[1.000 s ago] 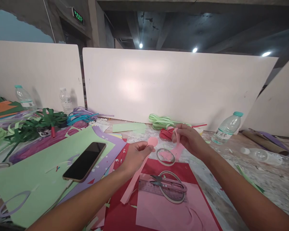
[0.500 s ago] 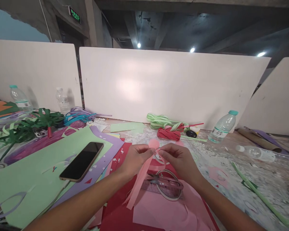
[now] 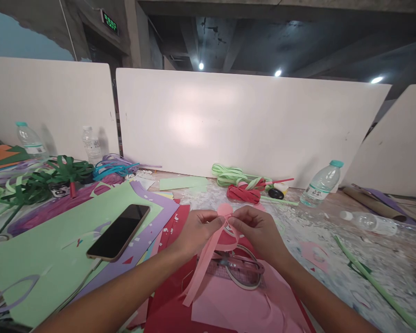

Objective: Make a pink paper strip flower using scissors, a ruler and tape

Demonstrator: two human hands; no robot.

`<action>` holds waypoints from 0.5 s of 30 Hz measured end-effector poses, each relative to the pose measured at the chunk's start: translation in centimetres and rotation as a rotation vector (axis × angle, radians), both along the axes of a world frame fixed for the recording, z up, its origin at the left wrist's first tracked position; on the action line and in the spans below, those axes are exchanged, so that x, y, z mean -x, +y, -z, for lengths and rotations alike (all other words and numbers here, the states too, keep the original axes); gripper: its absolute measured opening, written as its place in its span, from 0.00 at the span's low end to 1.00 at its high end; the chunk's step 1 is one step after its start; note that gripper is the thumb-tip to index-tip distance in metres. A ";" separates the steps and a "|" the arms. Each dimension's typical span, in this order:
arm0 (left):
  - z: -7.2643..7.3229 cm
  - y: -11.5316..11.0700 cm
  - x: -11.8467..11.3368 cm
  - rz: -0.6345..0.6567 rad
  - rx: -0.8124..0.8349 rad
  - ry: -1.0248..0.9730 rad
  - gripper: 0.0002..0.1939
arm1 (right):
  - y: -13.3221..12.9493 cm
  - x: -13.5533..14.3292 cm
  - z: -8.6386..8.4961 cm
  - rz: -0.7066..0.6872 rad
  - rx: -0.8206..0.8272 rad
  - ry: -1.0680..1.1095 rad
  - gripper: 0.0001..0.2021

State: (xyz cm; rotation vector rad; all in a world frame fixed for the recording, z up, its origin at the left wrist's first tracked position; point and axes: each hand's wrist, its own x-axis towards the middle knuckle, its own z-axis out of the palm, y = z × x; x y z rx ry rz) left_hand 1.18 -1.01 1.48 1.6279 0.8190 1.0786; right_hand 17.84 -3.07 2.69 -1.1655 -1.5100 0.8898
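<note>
Both hands meet in the middle over the pile of paper. My left hand [image 3: 203, 231] pinches pink paper strips [image 3: 205, 259], which hang down from its fingertips toward the lower left. A small round pink paper disc [image 3: 225, 210] shows above the fingertips. My right hand [image 3: 254, 226] is closed, thumb against forefinger, on a looped end of the same strips, close to the left fingertips. Below the hands, scissors [image 3: 244, 263] with pinkish handles lie across a roll of tape [image 3: 256, 283] on pink paper [image 3: 235, 305] and red paper [image 3: 169, 300].
A phone [image 3: 119, 233] lies on green sheets [image 3: 38, 259] at the left. Green looped strips [image 3: 229, 175] and a red bundle [image 3: 243, 194] lie behind the hands. A bottle [image 3: 321, 184] stands right, another bottle [image 3: 370, 222] lies flat. White boards [image 3: 256, 125] wall off the back.
The hands have drawn slightly closer together, and the right fingertips now sit nearer the join of the strips. The disc has shifted a little right and down. Both hands keep their pinch.
</note>
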 end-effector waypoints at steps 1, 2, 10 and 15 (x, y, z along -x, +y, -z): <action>0.0 0.0 0.0 0.003 -0.005 -0.001 0.21 | 0.0 0.0 0.0 -0.002 0.004 0.005 0.11; 0.0 0.0 0.0 0.004 -0.007 -0.003 0.21 | 0.0 0.0 0.0 -0.003 0.006 0.012 0.11; 0.1 -0.1 0.0 0.017 0.009 -0.014 0.20 | 0.1 0.2 0.0 -0.055 0.078 0.108 0.11; -0.2 -0.2 -0.1 0.014 0.013 -0.025 0.19 | 0.1 0.2 0.2 -0.070 0.132 0.183 0.12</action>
